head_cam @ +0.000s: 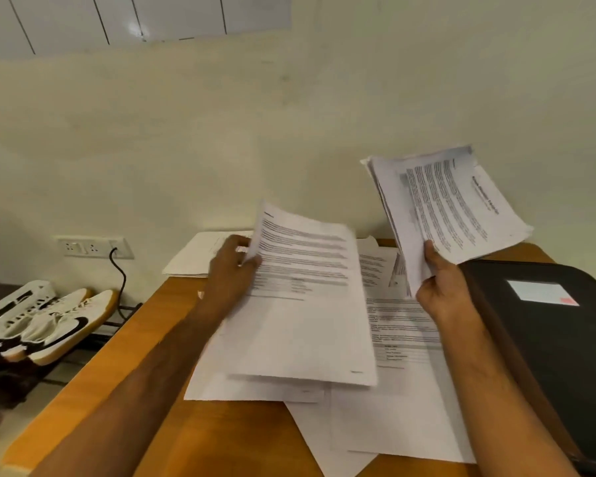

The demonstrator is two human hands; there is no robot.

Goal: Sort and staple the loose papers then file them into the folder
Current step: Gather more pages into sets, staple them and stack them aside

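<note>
My left hand (233, 270) pinches the left edge of a printed sheet (307, 304) and holds it lifted over the loose papers (403, 407) spread on the wooden table (111, 373). Raised above the table, my right hand (441, 287) grips a stack of printed papers (451, 208) by its lower edge. A black folder (558, 356) with a white label lies shut at the table's right side. Another small pile of papers (193, 256) sits at the far left corner. No stapler shows in the view.
A pair of white sneakers (55, 325) rests on a low rack left of the table. A wall socket strip (93, 247) with a black cable is on the cream wall behind. The table's far edge meets the wall.
</note>
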